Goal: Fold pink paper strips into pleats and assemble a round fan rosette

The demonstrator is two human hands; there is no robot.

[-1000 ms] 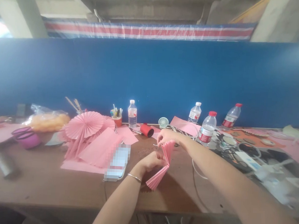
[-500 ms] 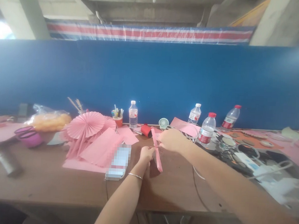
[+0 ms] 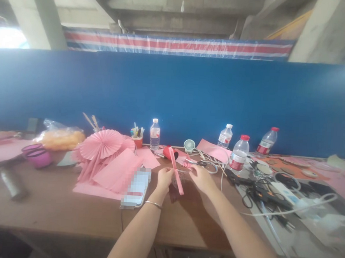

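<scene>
My left hand [image 3: 165,179] is closed around the middle of a folded pink paper strip [image 3: 179,184], which stands at a slant above the table. To its right, my right hand [image 3: 201,178] is closed in a pinch, apart from the strip. A thin pale line shows between the pinch and the strip's middle; I cannot make out whether the fingers hold it. Just beyond the right hand lie dark-handled scissors [image 3: 201,164] and a small pleated pink paper piece [image 3: 186,163]. A red roll [image 3: 168,152] lies behind the strip.
Pink paper fans [image 3: 101,145] and pink sheets [image 3: 115,172] lie left, beside a phone [image 3: 136,189]. Bottles [image 3: 155,135] and a small fan [image 3: 189,146] stand at the back. Cables and a power strip [image 3: 284,192] crowd the right. A purple basket [image 3: 38,157] sits far left.
My right hand has drawn back from the strip's upper part, toward me and right, uncovering the scissors. My left hand keeps hold of the strip, shifted slightly left. The camera view has tilted up slightly.
</scene>
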